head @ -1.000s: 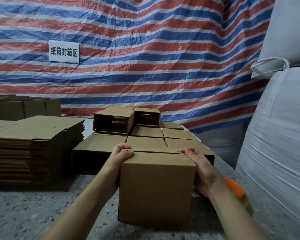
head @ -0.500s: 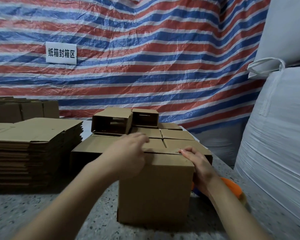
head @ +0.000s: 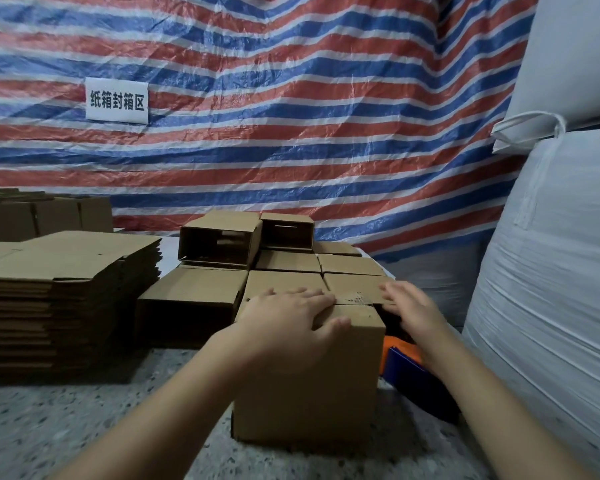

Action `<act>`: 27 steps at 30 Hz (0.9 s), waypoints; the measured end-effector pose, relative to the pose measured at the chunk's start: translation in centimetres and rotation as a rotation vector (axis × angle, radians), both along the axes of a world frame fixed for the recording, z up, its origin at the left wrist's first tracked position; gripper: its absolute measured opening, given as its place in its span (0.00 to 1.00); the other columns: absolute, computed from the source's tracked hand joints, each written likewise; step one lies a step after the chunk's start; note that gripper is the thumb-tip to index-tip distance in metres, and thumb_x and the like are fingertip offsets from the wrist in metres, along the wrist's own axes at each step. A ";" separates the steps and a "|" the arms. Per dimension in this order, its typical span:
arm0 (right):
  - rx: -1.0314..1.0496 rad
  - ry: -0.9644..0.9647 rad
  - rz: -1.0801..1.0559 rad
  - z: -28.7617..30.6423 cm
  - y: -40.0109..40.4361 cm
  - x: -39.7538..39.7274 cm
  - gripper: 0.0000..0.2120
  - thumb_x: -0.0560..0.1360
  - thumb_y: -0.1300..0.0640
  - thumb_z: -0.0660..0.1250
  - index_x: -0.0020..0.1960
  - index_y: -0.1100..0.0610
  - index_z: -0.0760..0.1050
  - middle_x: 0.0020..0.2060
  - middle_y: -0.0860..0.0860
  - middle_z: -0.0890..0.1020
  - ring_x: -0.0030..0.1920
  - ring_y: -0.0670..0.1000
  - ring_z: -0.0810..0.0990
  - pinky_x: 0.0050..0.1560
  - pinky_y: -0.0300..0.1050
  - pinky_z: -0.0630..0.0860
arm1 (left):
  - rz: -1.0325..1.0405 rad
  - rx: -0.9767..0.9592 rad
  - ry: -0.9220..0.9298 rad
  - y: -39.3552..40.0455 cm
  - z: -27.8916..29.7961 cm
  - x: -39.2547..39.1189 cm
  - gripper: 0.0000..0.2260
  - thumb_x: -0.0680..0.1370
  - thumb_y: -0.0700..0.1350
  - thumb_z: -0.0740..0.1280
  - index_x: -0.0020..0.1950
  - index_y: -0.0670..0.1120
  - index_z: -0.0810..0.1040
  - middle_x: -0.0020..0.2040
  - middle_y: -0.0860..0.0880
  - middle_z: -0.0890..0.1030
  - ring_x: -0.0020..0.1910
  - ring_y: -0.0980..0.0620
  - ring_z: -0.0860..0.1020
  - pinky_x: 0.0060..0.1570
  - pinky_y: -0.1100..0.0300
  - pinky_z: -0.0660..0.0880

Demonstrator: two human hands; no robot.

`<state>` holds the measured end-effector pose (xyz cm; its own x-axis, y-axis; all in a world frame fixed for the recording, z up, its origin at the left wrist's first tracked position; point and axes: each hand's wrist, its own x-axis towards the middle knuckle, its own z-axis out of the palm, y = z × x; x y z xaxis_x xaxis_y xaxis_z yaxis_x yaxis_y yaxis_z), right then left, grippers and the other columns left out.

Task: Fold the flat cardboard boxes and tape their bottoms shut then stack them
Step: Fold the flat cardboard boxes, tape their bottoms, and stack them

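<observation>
A folded cardboard box (head: 309,386) stands upright on the speckled table (head: 66,427) in front of me. My left hand (head: 288,318) lies flat on the box's top, fingers straight and thumb over the front edge. My right hand (head: 409,311) hovers by the box's right top corner with relaxed fingers, touching a flap edge. An orange and blue tape dispenser (head: 406,368) lies on the table just right of the box, partly hidden by my right forearm.
A tall stack of flat cardboard blanks (head: 59,296) fills the left. Folded boxes (head: 284,271) sit in rows behind the box, two (head: 222,237) lying on their sides on top. A large white sack (head: 551,289) crowds the right. A striped tarp hangs behind.
My left hand has moved from the box's left side onto its top. My right hand has let go of the right edge and lifted slightly. The tape dispenser shows more.
</observation>
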<state>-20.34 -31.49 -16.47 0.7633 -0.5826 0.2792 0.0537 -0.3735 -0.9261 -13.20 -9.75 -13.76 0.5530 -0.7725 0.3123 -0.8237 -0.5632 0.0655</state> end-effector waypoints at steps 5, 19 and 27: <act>-0.792 0.465 -0.365 -2.6 -3.9 -1.5 0.17 0.78 0.37 0.63 0.42 0.50 0.74 0.36 0.47 0.79 0.35 0.46 0.79 0.36 0.48 0.79 | -0.014 0.010 -0.002 0.3 0.1 -0.1 0.31 0.77 0.72 0.42 0.77 0.62 0.58 0.78 0.59 0.61 0.76 0.57 0.59 0.73 0.47 0.53; -0.898 0.758 -0.375 -6.5 -3.7 -2.9 0.23 0.75 0.29 0.61 0.39 0.49 0.73 0.35 0.45 0.77 0.36 0.45 0.78 0.34 0.41 0.75 | -0.027 -0.010 -0.032 0.4 0.0 -0.1 0.32 0.77 0.72 0.42 0.77 0.60 0.59 0.77 0.59 0.62 0.76 0.57 0.60 0.72 0.48 0.55; -0.517 0.252 -0.393 1.2 -4.0 -5.0 0.28 0.76 0.33 0.63 0.33 0.56 0.78 0.25 0.51 0.80 0.30 0.53 0.80 0.30 0.42 0.68 | -0.025 0.012 -0.009 0.5 0.3 -0.4 0.32 0.77 0.72 0.43 0.77 0.60 0.58 0.78 0.59 0.61 0.76 0.56 0.59 0.73 0.47 0.54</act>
<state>-25.35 -35.45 -15.26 0.6011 -0.6688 0.4375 -0.3690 -0.7179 -0.5903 -13.58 -9.29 -13.46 0.5307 -0.7896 0.3082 -0.8381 -0.5431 0.0516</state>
